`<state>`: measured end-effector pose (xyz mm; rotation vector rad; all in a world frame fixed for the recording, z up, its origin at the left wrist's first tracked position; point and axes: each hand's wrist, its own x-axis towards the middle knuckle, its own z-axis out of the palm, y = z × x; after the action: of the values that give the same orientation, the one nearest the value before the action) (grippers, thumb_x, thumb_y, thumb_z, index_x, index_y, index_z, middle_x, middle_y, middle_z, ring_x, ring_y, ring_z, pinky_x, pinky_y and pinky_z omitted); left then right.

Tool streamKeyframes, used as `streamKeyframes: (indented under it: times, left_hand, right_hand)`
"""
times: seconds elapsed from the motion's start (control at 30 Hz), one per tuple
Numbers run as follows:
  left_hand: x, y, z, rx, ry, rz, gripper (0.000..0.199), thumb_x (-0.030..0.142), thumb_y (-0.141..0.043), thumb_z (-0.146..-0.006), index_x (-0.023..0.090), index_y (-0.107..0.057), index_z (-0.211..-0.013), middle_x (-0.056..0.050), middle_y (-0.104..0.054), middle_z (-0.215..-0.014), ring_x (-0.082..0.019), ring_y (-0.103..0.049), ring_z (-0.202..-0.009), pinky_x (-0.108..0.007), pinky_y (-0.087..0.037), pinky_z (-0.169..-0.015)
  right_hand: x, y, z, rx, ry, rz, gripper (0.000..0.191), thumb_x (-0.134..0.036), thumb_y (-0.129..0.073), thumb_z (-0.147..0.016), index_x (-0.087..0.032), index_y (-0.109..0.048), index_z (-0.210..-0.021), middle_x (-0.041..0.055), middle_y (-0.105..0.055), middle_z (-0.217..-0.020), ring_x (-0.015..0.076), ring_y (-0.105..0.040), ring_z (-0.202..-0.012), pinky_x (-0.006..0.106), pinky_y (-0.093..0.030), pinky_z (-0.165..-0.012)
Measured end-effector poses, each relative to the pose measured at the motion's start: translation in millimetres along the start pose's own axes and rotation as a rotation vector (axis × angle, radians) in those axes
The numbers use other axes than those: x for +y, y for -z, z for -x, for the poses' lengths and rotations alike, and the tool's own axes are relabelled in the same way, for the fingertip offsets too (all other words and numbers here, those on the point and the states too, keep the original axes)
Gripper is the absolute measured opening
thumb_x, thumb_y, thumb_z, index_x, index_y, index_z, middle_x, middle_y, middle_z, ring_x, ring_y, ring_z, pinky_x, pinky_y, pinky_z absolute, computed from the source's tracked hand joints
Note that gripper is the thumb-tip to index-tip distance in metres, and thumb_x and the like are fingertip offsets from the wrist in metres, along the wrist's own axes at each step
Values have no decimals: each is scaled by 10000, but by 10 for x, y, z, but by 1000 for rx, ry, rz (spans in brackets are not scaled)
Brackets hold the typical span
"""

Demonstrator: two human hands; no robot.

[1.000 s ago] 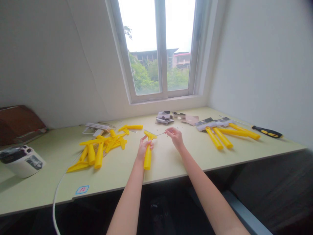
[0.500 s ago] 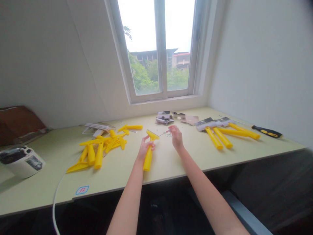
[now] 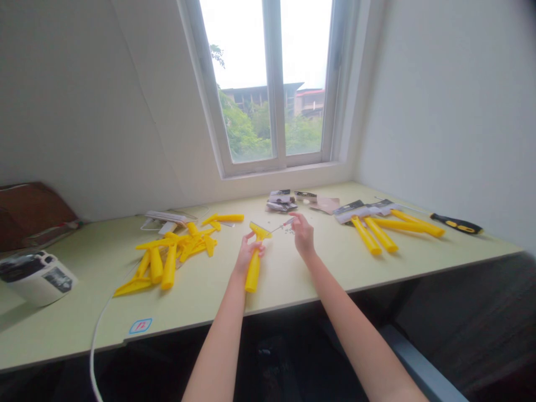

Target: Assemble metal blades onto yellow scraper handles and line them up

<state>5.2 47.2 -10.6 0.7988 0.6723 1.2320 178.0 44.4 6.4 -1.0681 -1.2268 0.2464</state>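
On the desk point(image 3: 318, 273), the left hand point(image 3: 248, 254) clenches a yellow scraper point(image 3: 253, 272), blade pointing away; the right hand point(image 3: 302, 234) pinches a pin point(image 3: 281, 227).

Walls: plain white walls point(image 3: 444, 111) meet at an angle and slope in around the window.
Window: a tall white-framed window point(image 3: 275, 84) with two panes sits in the far wall.
View: green trees point(image 3: 247, 131) and a dark building point(image 3: 259, 97) stand under a pale sky point(image 3: 243, 39).
Light: soft daylight comes through the glass.
Furniture: a long pale green desk point(image 3: 301, 285) runs beneath the window, with a grey bar point(image 3: 419, 360) below it.
Floor: dark floor point(image 3: 469, 312) shows at lower right.
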Motion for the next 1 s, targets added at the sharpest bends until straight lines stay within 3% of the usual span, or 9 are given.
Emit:
streamKeyframes:
  times: [0.37, 0.57, 0.8, 1.0]
  left_hand:
    - [50, 2, 16, 6, 12, 149, 561, 54, -644, -582, 244, -392, -1047, -3, -527, -798, -38, -447, -514, -141, -308, -438]
    - [64, 5, 27, 27, -5, 203, 528, 39, -614, -603, 251, -407, -1039, -19, -532, -823, -36, -443, -515, -135, -321, -438]
    - [23, 15, -4, 49, -29, 163, 534, 40, -621, -592, 241, -392, -1031, 8, -518, -758, -46, -458, -510, -151, -316, -443]
    - [5, 27, -25, 39, -28, 115, 563, 57, -647, -574, 237, -379, -1035, 20, -515, -724, -51, -461, -502, -158, -301, -449]
  right_hand:
    - [10, -2, 2, -2, -27, -65, 240, -335, -390, -848, -175, -563, -895, -17, -507, -568, 109, -463, -502, 223, -377, -499]
    - [62, -18, -2, -112, 55, -110, 211, -259, -380, -838, -185, -555, -928, 4, -560, -650, 113, -468, -529, 243, -405, -521]
    - [2, -18, 40, -148, 189, -17, 218, -269, -426, -838, -196, -565, -990, 58, -642, -831, 160, -586, -749, 305, -470, -679]
    - [-14, -27, 30, -62, 90, -26, 194, -337, -487, -813, -176, -572, -880, 28, -639, -684, 125, -569, -563, 265, -474, -581]
